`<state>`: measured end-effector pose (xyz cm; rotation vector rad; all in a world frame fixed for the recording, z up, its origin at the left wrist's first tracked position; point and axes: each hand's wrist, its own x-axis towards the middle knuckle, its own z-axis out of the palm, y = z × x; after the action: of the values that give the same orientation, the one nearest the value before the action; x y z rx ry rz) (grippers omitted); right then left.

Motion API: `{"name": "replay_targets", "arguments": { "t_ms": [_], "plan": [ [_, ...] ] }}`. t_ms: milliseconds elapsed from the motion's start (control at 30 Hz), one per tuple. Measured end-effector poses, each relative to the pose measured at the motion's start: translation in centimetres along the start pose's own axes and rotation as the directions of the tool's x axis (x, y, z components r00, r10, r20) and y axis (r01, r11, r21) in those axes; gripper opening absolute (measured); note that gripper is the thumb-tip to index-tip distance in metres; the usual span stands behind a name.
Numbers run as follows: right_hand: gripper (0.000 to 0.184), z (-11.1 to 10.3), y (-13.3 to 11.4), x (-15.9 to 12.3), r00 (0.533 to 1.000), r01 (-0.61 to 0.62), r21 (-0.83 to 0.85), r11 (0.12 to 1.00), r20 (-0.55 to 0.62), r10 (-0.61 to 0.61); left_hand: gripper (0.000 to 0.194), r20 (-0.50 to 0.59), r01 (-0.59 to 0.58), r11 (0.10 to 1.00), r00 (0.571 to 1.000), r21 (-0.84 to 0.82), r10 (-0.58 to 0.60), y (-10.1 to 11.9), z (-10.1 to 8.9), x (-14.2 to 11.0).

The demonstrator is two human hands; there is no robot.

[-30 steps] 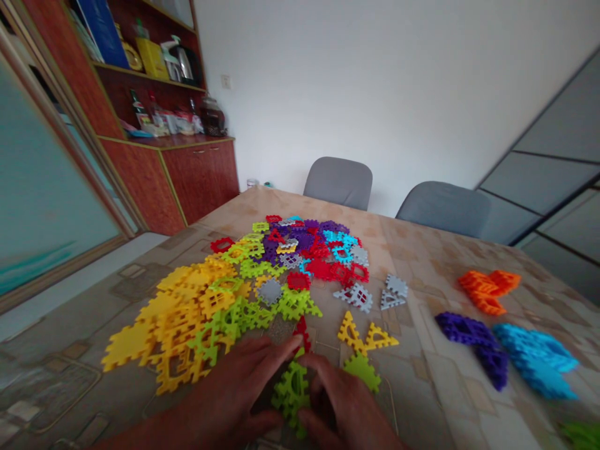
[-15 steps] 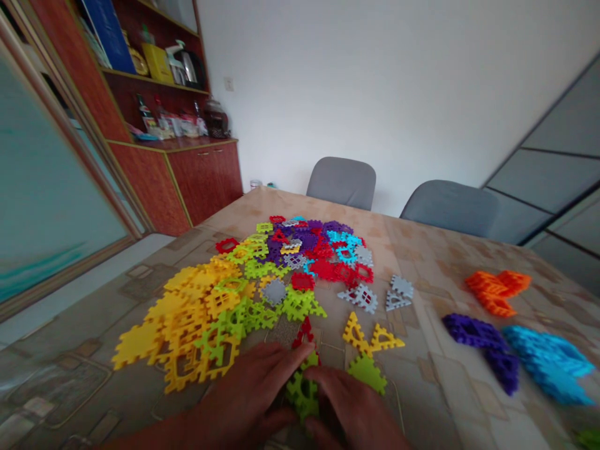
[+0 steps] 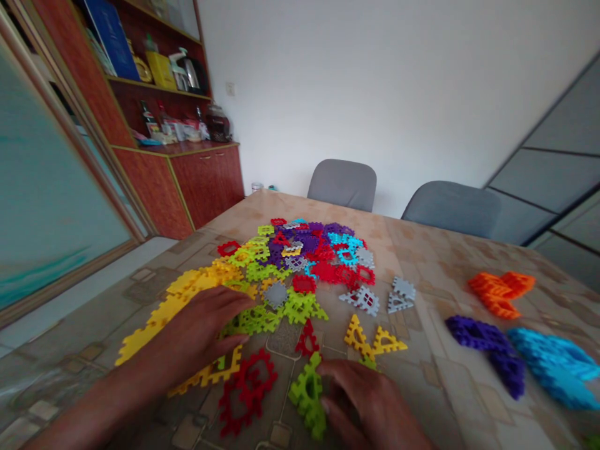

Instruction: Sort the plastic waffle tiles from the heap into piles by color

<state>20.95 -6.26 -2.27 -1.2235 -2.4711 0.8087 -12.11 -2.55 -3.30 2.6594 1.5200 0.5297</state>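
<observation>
Red notched tiles (image 3: 246, 390) have appeared beside the green tile (image 3: 307, 397).

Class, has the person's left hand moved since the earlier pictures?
Yes: the left hand has shifted left and forward, judged against the grey plastic piece.

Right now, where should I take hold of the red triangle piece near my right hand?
Come down from above with your right hand and pinch the right rim of the red triangular piece, one finger through its open centre. It lies flat on the table, so a side approach offers little to grip, and the right rim stays clear of the lime-green piece just below it.
</observation>
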Motion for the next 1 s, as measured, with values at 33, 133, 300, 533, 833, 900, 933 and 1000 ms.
{"name": "replay_targets", "arguments": {
  "t_ms": [33,133,300,533,833,900,933,1000],
  "plan": [
    [0.032,0.0,0.0,0.1,1.000,-0.002,-0.005,1.000,0.001,0.002,0.043,0.017,-0.001,1.000,1.000,0.018,0.001,-0.9,0.0,-0.2],
    [0.029,0.1,0.1,0.2,1.000,-0.005,-0.015,1.000,0.004,0.005,0.037,0.045,-0.028,1.000,0.999,0.013,0.027,-2.1,0.6,-0.7],
    [0.030,-0.1,0.2,0.1,1.000,-0.020,0.000,1.000,-0.004,0.020,0.024,0.023,-0.073,0.996,0.997,-0.051,0.074,-0.8,1.4,-0.4],
    [0.029,-1.3,0.5,0.2,0.994,-0.035,0.043,0.998,-0.101,0.039,0.020,-0.024,-0.105,0.987,0.994,-0.118,0.103,-0.6,0.9,-0.1],
    [0.024,-1.3,1.0,0.2,0.996,-0.043,0.034,0.999,-0.082,0.046,0.024,-0.003,-0.151,0.983,0.988,-0.099,0.152,-2.8,2.4,-0.9],
    [0.025,-1.5,1.1,0.3,0.995,-0.047,0.026,0.999,-0.084,0.049,0.014,0.006,-0.135,0.984,0.991,-0.115,0.137,-2.3,2.3,-0.6],
    [0.026,-1.6,1.1,0.4,0.995,-0.050,0.017,0.999,-0.088,0.051,0.011,0.009,-0.129,0.984,0.991,-0.119,0.131,-2.1,2.1,-0.4],
    [0.028,-1.8,1.1,0.4,0.993,-0.063,-0.006,0.998,-0.102,0.062,0.010,0.005,-0.131,0.982,0.991,-0.136,0.133,-1.3,1.6,0.0]
  ]
}}
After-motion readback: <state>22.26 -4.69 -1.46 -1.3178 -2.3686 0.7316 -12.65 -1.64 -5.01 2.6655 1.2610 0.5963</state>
